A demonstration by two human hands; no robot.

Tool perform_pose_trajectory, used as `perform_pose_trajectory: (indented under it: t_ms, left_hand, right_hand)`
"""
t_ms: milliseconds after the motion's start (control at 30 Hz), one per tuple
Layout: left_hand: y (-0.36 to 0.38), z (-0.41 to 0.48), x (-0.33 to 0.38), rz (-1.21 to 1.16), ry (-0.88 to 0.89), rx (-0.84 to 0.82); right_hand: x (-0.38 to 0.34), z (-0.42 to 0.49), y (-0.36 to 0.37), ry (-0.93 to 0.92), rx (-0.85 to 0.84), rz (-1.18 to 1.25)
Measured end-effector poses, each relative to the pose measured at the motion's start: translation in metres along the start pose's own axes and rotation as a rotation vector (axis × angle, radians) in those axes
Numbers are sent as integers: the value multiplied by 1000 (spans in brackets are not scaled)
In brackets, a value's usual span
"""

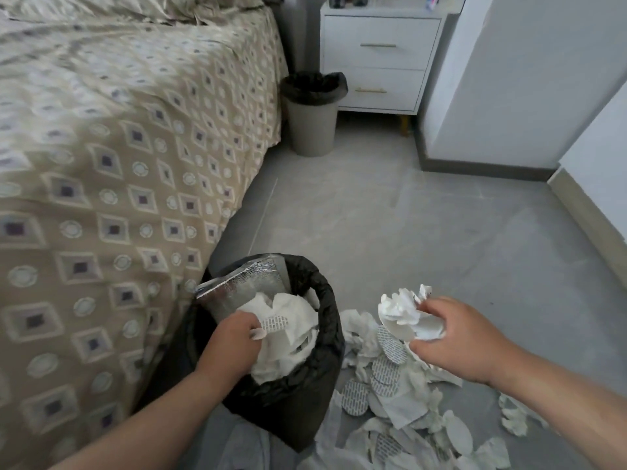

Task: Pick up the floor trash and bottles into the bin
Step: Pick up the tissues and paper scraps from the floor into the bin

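Two bins stand in this bedroom, and the near one, a black-lined bin beside the patterned beige bedspread, is the one in use. Its mouth is already heaped with white crumpled paper, and a silver foil pouch leans out of the far side. The left hand is down in that mouth, fingers curled on a small printed seal disc and the paper under it. The right hand hovers just beside the bin, closed around a wad of white tissue and card scraps.

Most of the litter, a spread of torn white paper and round printed discs, lies on the grey tile floor to the right of the bin. No bottles are in view.

As I see it, the sensible course is to press the heap down with the left hand first, then bring the right across over the middle of the opening before letting go, since a load dropped at the rim would likely slide off. The taupe bin with a black liner by the white nightstand looks like the spare if this one overflows.
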State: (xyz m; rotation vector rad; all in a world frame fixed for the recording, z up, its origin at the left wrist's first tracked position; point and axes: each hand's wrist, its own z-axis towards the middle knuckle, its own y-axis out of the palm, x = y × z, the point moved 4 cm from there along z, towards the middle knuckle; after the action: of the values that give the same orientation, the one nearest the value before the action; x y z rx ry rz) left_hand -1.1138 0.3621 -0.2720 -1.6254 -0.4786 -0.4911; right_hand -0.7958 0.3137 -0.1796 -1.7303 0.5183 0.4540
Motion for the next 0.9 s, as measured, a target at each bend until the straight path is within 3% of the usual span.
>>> perform_pose_trajectory:
  t_ms: [133, 200, 300, 400, 533, 733, 900]
  left_hand:
    - [2, 7, 1, 157, 37, -157]
    - [-12, -4, -4, 169, 109, -23]
    - [-30, -32, -28, -7, 115, 168]
    - [-22, -46, -52, -41, 142, 149]
    - [-14, -36, -49, 174, 203, 84]
    - [-6, -8, -35, 417, 107, 77]
    - [-13, -22, -52, 83, 176, 187]
  right_hand:
    - [-8, 2, 8, -2, -39, 7]
    - [-19, 2, 12, -25, -56, 10]
    - [-45, 7, 22, -83, -91, -8]
    - [-79, 20, 47, -145, -145, 26]
    - [-116, 54, 89, -209, -208, -21]
    - [-128, 92, 139, -178, -283, -186]
    - [-127, 101, 157, -105, -265, -138]
